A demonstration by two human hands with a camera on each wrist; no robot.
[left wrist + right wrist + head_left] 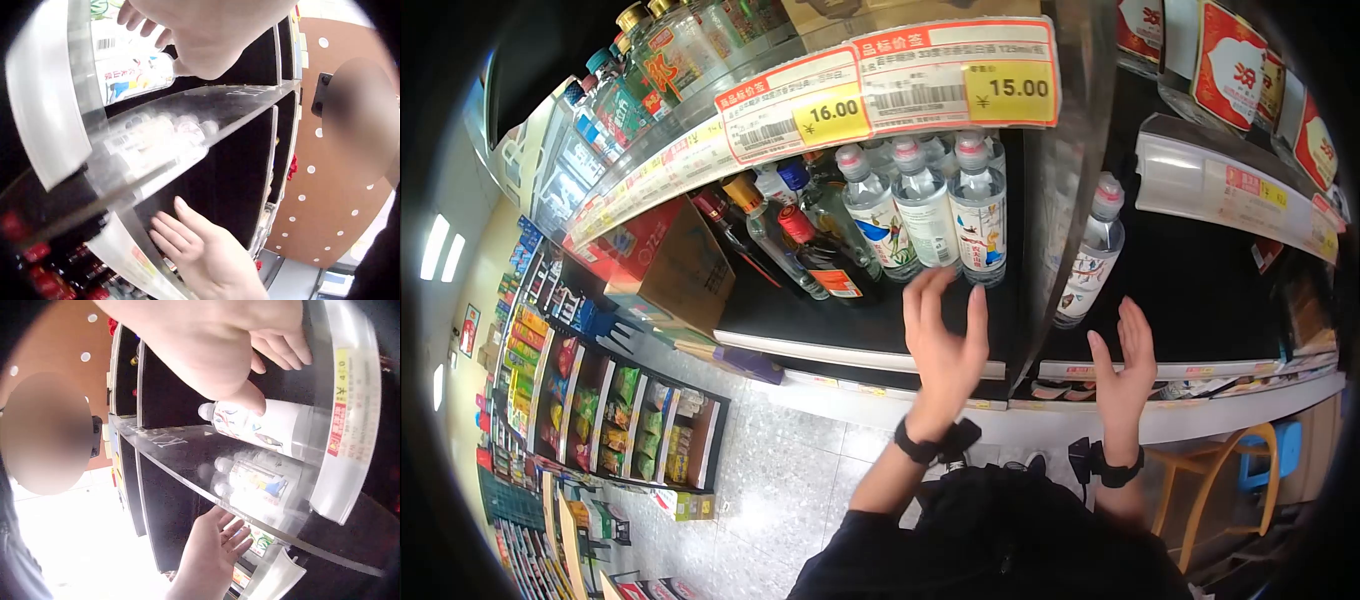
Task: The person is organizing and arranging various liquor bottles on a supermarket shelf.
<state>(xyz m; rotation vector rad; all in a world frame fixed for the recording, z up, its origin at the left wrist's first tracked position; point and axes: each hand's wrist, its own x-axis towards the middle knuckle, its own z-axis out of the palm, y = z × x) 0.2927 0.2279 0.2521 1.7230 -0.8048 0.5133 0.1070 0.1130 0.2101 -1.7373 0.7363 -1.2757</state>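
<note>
My left hand [945, 345] reaches in with fingers spread, its fingertips at the base of the water bottles on the shelf. Three of these clear bottles with pink-and-clear caps stand side by side; the one nearest the divider [980, 215] has a blue and yellow picture label. To the right of the transparent divider [1050, 230] stands a single similar bottle [1090, 265]. My right hand [1125, 375] is held up in front of the right bay with fingers extended, holding nothing. In the right wrist view its thumb overlaps that single bottle [256, 428].
Left of the water bottles stand several liquor bottles [815, 245] and a cardboard box [690, 265]. A price rail [890, 90] curves above, and another rail [1240, 185] crosses the right bay. A wooden chair [1210, 480] stands low on the right; a snack rack [615, 410] is behind on the left.
</note>
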